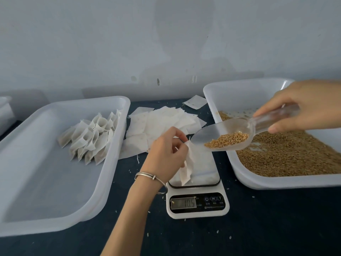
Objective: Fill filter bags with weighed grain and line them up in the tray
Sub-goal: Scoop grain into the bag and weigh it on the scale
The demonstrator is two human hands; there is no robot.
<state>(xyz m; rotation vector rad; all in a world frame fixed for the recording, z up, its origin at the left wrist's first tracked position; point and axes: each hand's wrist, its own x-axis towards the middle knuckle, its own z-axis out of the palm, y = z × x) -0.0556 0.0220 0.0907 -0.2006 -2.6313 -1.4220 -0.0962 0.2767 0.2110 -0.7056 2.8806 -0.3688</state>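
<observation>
Filling step: left hand pinches a bag open on the scale; right hand grips a scoop of grain at its mouth; next, tip gently to weight

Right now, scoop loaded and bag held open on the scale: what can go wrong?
1. The clear scoop is tilted with grain near its lip, beside the filter bag; a missed mouth likely spills onto the scale.
2. The left hand pinches the bag on the platform, which may skew the display.
3. The right hand has a fingertip grip; the scoop could dump too much.
</observation>
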